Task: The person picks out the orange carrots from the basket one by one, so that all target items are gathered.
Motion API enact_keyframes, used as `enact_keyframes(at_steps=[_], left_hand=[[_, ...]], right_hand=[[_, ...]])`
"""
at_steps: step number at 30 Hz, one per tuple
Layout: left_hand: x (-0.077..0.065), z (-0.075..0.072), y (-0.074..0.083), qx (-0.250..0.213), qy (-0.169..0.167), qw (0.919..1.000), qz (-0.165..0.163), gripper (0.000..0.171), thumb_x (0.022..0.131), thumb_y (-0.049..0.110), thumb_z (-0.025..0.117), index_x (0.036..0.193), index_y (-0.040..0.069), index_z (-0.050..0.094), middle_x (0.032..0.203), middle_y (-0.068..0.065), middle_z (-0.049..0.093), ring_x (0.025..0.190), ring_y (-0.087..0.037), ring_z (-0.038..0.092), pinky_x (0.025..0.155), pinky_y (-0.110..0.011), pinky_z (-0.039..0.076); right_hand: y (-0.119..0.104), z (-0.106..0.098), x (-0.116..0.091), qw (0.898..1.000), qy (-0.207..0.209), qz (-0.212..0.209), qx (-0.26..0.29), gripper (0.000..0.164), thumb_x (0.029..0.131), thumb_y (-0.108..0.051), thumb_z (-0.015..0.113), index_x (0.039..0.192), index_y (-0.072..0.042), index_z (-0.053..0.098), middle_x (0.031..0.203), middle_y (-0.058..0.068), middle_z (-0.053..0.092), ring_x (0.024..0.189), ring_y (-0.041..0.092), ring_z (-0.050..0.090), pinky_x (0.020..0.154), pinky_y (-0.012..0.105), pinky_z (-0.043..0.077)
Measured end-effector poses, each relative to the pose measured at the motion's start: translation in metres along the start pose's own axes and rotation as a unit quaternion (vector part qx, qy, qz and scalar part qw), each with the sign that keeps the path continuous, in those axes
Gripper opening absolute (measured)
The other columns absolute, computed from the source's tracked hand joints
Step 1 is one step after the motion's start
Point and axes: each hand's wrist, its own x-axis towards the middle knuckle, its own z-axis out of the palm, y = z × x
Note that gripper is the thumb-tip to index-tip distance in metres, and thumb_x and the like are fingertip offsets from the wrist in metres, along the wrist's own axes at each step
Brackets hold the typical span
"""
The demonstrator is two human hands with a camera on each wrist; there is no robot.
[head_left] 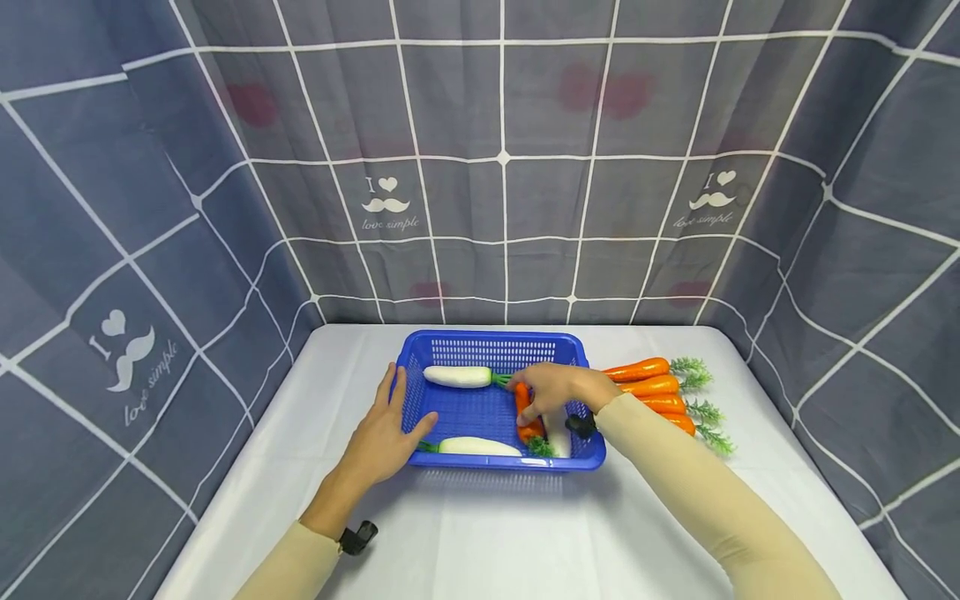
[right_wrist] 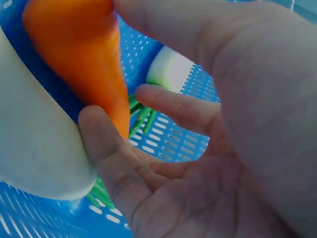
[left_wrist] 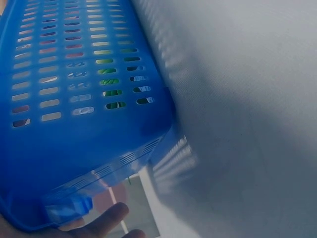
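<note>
A blue plastic basket (head_left: 491,336) stands on the table with white radishes inside. One radish (head_left: 456,377) lies along the back, another (head_left: 478,447) along the front wall, and a third (head_left: 557,432) at the right end. Beside that third one is an orange carrot (head_left: 531,431), its leafy top toward the front. My right hand (head_left: 553,387) reaches in from the right and holds this carrot between thumb and fingers; one finger also lies against the white radish (right_wrist: 39,134). With fingers spread straight, my left hand (head_left: 381,437) rests at the basket's left end.
Several carrots (head_left: 651,386) with green tops lie side by side on the white tablecloth (head_left: 517,533), right of the basket; the right forearm partly covers them. Grey checked curtains (head_left: 465,200) enclose the table at the back and both sides.
</note>
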Motion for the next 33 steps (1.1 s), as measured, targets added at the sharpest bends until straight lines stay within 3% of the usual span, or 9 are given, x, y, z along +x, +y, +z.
enact_keyframes(at_steps=[5,10,17,25,33], left_hand=[[0.000,0.001,-0.001,-0.004,0.001,1.0000,0.001,0.109,0.117,0.066,0.059,0.187,0.006,0.002,0.198,-0.017,-0.009,0.173,-0.058,0.036,0.131,-0.077,0.046],[0.000,0.002,-0.001,-0.004,0.004,1.0000,0.004,0.108,0.117,0.064,0.061,0.187,0.005,0.002,0.198,-0.018,-0.009,0.172,-0.058,0.038,0.130,-0.077,0.047],[-0.001,0.001,-0.002,-0.002,0.005,1.0000,0.008,0.111,0.116,0.069,0.058,0.187,0.005,0.002,0.198,-0.018,-0.009,0.172,-0.058,0.037,0.130,-0.076,0.047],[-0.001,0.001,-0.001,0.003,0.005,0.9999,0.008,0.110,0.116,0.068,0.058,0.187,0.004,0.002,0.198,-0.020,-0.008,0.171,-0.059,0.039,0.129,-0.076,0.048],[-0.001,0.001,-0.001,0.000,0.002,1.0000,0.003,0.110,0.116,0.069,0.058,0.187,0.005,0.002,0.198,-0.018,-0.009,0.173,-0.058,0.036,0.132,-0.078,0.045]], right_hand=[[0.000,0.002,0.007,1.000,-0.017,0.011,0.000,0.071,0.101,-0.042,0.093,0.160,-0.010,0.070,0.136,0.008,0.076,0.126,0.027,0.067,0.127,0.056,0.055],[-0.002,0.003,0.010,0.999,-0.027,0.018,0.008,0.067,0.099,-0.042,0.094,0.154,-0.009,0.075,0.121,0.003,0.075,0.112,0.020,0.065,0.113,0.044,0.059],[0.000,0.005,0.007,0.998,-0.013,0.021,0.057,0.066,0.094,-0.033,0.099,0.150,-0.007,0.076,0.125,0.006,0.073,0.118,0.024,0.064,0.122,0.052,0.055],[0.003,0.008,0.003,0.994,0.005,0.031,0.100,0.066,0.090,-0.029,0.103,0.145,-0.008,0.073,0.119,0.006,0.071,0.114,0.024,0.064,0.114,0.046,0.057],[0.003,0.008,-0.004,0.991,0.025,0.026,0.129,0.072,0.092,-0.023,0.103,0.151,-0.006,0.065,0.125,0.009,0.071,0.114,0.024,0.066,0.112,0.045,0.061]])
